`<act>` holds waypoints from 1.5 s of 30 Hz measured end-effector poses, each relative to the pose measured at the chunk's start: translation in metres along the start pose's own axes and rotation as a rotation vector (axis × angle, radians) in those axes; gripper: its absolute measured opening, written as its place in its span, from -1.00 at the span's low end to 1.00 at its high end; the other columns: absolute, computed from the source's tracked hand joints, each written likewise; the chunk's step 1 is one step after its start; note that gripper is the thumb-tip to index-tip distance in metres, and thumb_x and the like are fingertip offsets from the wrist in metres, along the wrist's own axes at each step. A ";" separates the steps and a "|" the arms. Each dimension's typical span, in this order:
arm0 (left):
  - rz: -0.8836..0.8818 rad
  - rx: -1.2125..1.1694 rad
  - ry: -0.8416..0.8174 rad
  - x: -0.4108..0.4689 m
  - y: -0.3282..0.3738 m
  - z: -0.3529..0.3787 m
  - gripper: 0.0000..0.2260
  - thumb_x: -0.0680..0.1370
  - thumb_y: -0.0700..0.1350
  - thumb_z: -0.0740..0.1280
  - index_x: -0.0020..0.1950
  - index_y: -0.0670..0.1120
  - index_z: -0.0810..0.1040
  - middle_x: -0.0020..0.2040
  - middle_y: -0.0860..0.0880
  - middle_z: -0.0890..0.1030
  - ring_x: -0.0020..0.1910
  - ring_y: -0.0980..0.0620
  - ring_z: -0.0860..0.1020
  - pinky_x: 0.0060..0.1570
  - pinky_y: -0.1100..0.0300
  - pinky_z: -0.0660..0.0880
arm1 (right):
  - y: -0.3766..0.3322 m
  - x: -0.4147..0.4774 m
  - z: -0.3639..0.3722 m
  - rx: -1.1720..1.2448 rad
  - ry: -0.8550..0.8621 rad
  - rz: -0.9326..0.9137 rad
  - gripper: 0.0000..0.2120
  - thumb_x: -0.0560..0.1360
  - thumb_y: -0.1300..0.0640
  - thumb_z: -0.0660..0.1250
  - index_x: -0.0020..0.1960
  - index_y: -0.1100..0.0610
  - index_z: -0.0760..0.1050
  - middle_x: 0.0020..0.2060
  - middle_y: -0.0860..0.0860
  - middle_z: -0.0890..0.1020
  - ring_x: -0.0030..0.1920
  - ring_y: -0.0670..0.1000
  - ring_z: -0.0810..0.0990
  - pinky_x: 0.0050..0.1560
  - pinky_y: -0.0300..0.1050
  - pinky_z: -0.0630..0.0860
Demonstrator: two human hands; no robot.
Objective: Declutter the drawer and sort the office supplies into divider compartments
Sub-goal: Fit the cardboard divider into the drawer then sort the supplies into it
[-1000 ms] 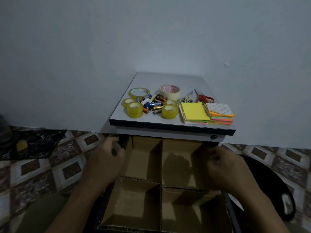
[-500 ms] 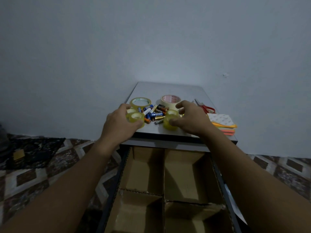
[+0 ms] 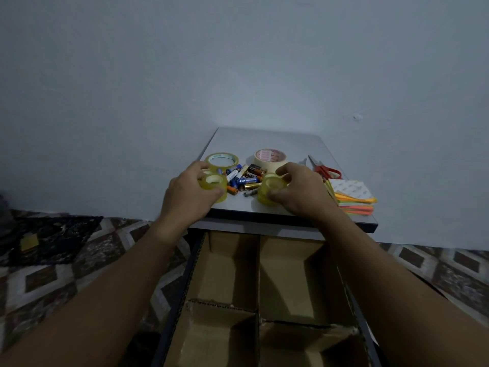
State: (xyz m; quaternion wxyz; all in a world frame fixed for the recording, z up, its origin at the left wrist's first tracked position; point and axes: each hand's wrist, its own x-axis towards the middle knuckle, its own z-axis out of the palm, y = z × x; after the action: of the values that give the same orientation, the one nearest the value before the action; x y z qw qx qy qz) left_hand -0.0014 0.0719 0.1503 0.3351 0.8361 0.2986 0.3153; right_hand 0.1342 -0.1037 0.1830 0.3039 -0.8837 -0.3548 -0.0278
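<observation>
At frame centre, my left hand (image 3: 189, 193) grips one yellow tape roll (image 3: 214, 184); my right hand (image 3: 297, 189) grips another roll (image 3: 272, 190). Batteries (image 3: 242, 178) lie between them on the tabletop (image 3: 264, 140), above the open drawer (image 3: 227, 266).

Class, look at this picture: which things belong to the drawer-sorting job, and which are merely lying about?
Belong to the job:
small tape rolls
large tape rolls
batteries
scissors
sticky notes
cardboard divider compartments

Lying about:
dark mat
small yellow block on it
</observation>
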 end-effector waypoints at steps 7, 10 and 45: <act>0.067 -0.081 0.006 -0.008 0.007 -0.009 -0.46 0.42 0.07 0.52 0.37 0.15 0.45 0.19 0.05 0.59 0.08 0.01 0.58 0.07 -0.02 0.60 | 0.002 -0.009 -0.012 0.055 0.075 -0.027 -0.47 0.38 0.01 0.52 0.30 0.06 0.49 0.20 0.05 0.59 0.10 0.00 0.54 -0.06 -0.18 0.38; 0.084 -0.099 0.007 -0.017 0.010 -0.012 -0.47 0.41 0.07 0.52 0.35 0.17 0.46 0.18 0.07 0.59 0.06 0.04 0.58 0.06 0.02 0.60 | 0.004 -0.016 -0.019 0.056 0.081 -0.049 -0.48 0.38 0.01 0.51 0.31 0.04 0.49 0.19 0.02 0.60 0.10 -0.03 0.53 -0.05 -0.19 0.36; -0.055 -0.062 -0.554 -0.104 0.018 0.156 -0.65 0.44 -0.04 0.52 0.08 0.23 0.45 0.14 0.13 0.53 0.00 0.11 0.58 -0.01 0.01 0.63 | 0.129 -0.113 -0.021 0.148 0.066 0.109 -0.52 0.40 -0.06 0.51 0.28 -0.01 0.51 0.05 -0.10 0.60 -0.07 -0.12 0.59 -0.19 -0.34 0.43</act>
State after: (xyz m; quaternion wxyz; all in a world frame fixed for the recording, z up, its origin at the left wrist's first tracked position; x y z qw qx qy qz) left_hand 0.0526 -0.0708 0.0392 0.4380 0.8713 0.2084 0.0744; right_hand 0.1359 -0.2571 0.1037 0.3811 -0.8755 -0.2968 -0.0140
